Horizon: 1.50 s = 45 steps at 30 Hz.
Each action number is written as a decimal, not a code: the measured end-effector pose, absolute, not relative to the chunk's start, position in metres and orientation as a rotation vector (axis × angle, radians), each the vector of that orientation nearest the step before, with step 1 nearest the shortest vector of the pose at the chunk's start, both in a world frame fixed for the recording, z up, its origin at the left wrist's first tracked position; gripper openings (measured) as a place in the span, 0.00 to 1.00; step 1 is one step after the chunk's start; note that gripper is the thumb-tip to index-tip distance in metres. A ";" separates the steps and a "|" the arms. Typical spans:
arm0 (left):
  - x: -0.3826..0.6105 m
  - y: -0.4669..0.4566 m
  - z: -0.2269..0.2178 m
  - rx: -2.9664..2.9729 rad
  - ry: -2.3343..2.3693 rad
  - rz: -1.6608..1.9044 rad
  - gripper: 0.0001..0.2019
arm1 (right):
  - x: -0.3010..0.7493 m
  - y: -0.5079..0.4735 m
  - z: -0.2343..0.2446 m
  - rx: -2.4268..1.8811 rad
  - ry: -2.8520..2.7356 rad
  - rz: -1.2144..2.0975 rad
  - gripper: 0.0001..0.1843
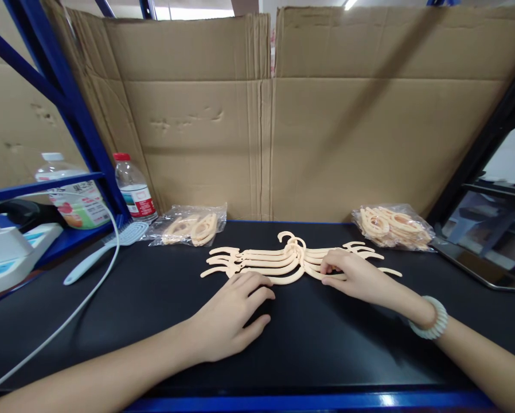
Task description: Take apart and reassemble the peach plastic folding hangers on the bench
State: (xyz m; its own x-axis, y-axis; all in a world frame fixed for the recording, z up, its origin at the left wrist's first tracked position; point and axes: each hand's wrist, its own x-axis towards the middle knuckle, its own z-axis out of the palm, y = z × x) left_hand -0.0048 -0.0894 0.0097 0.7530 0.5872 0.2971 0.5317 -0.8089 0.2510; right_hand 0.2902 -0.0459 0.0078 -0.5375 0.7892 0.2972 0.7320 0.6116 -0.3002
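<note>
Several cream plastic hangers (283, 258) lie in an overlapping row on the black tabletop (154, 310), hooks pointing away from me. My left hand (234, 312) rests flat on the table just in front of their left ends, fingers stretched out, fingertips touching the nearest hanger. My right hand (354, 275), with a pale bead bracelet (433, 318) on the wrist, lies over the right arms of the hangers, fingers curled and pressing on them.
Two clear bags of the same hangers lie at the back: one at the left (191, 226), one at the right (393, 226). Cardboard sheets (261, 115) wall off the rear. Left side: water bottles (132, 186), a pale brush (105, 249), a white cable (68, 321). A tablet (481, 252) sits far right.
</note>
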 end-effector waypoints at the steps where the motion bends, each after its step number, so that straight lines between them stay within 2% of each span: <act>1: -0.005 -0.089 0.009 2.792 0.904 0.549 0.13 | 0.291 -0.046 0.008 -1.222 -2.439 0.193 0.04; 10: -0.005 -0.089 0.010 2.780 0.906 0.568 0.12 | 0.293 -0.045 0.006 -1.231 -2.435 0.135 0.02; 14: -0.005 -0.088 0.009 2.753 0.915 0.589 0.12 | 0.293 -0.046 0.005 -1.248 -2.418 0.080 0.04; 21: -0.006 -0.087 0.010 2.721 0.965 0.598 0.13 | 0.299 -0.042 -0.008 -1.302 -2.438 0.008 0.27; 25: -0.006 -0.087 0.008 2.702 1.026 0.577 0.20 | 0.301 -0.042 -0.015 -1.430 -2.526 0.075 0.33; 30: -0.009 -0.085 0.002 2.627 1.088 0.534 0.28 | 0.299 -0.042 -0.022 -1.443 -2.554 0.088 0.33; 38: -0.009 -0.079 0.006 2.766 1.261 0.097 0.34 | 0.290 -0.032 -0.026 -1.539 -2.586 0.020 0.34; 45: -0.012 -0.060 0.002 2.848 1.286 0.013 0.35 | 0.282 -0.017 -0.027 -1.586 -2.558 -0.057 0.34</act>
State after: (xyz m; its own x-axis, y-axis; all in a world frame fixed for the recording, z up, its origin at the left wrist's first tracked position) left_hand -0.0120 -0.0597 0.0023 0.6614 0.7500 0.0008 0.7499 -0.6613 0.0183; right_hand 0.2822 -0.0175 -0.0266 -0.4387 0.8890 0.1311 0.8940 0.4466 -0.0371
